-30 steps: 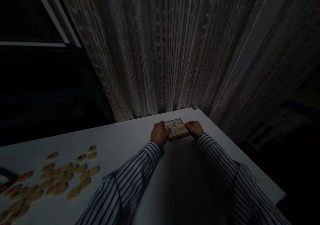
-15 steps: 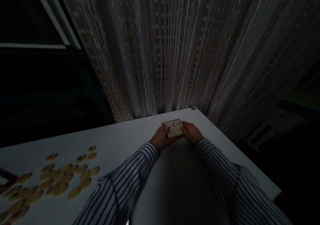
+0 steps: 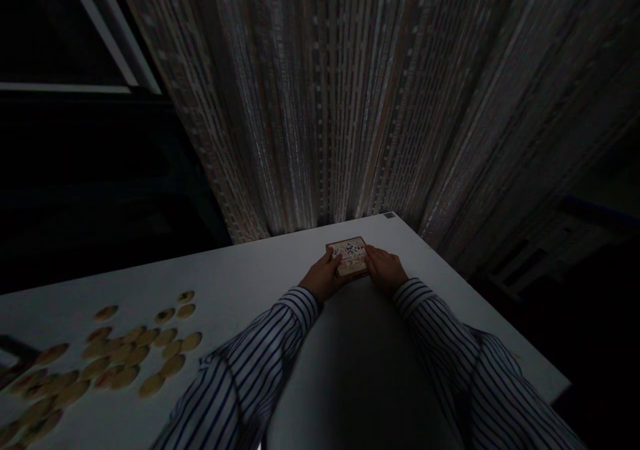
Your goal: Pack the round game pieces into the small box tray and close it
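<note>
Between my two hands is a small flat box with dark writing and a floral print on its pale top and a reddish-brown edge. My left hand grips its left side, with the thumb lying on the top face. On the right side, my right hand is closed against the box, its fingers pressed together. The undersides of both hands and of the box are hidden. The box is at the far part of the white table, near the corner by the curtain.
Many round wooden discs, some with dark or red marks, lie loosely spread on the table's left part. A dark object shows at the left edge. A striped curtain hangs behind the table. A small grey square marks the far corner.
Both hands still hold the box in nearly the same place. The whole view has shifted slightly, and the right fingers lie a little differently along the box's edge.
</note>
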`<action>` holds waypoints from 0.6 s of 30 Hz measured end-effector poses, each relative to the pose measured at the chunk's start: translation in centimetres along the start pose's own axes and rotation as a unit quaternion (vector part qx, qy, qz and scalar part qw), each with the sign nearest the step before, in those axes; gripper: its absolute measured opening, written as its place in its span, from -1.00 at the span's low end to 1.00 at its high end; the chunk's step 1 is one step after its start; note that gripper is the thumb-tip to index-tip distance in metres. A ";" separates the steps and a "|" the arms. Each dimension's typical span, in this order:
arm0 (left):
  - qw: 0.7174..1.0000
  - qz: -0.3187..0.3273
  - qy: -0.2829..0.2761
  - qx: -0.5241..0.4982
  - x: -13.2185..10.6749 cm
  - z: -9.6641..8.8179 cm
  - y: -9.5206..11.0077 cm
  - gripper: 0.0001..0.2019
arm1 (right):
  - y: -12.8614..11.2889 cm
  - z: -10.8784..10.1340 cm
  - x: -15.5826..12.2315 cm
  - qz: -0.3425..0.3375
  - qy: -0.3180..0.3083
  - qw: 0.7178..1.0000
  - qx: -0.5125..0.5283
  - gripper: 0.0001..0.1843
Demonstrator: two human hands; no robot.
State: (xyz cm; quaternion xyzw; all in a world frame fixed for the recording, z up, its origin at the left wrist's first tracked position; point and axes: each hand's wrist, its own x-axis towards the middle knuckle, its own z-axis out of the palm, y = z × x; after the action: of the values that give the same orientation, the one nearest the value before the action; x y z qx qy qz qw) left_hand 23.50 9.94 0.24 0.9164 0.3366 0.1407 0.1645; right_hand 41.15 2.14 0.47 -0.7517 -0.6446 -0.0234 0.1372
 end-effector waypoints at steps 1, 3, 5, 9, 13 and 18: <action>1.000 0.001 -0.002 0.001 0.0 0.0 0.0 -0.26 | -0.1 0.0 0.0 0.000 0.000 1.000 -0.001 -0.51; 1.000 0.000 -0.009 0.003 0.0 -0.2 0.1 -0.26 | -0.1 0.0 0.0 0.003 -0.003 1.000 -0.003 -0.51; 1.000 -0.002 -0.013 0.002 -0.1 -0.4 0.2 -0.26 | -0.2 -0.1 0.1 0.007 -0.009 1.000 -0.003 -0.51; 1.000 -0.011 -0.011 -0.008 -0.1 -0.6 0.6 -0.25 | -0.2 -0.2 0.2 0.015 -0.019 1.000 -0.001 -0.51; 1.000 -0.010 -0.005 -0.018 0.0 -0.5 0.6 -0.29 | -0.2 -0.5 0.4 0.010 -0.014 1.000 0.011 -0.52; 1.000 0.004 0.010 -0.018 0.0 -0.5 0.6 -0.29 | -0.5 -1.0 1.8 -0.016 0.000 0.999 0.040 -0.47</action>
State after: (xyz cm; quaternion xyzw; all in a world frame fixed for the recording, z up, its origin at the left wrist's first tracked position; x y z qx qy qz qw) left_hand 23.63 9.61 0.89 0.9131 0.3321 0.1567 0.1770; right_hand 41.13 3.71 1.85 -0.7349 -0.6572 0.0003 0.1672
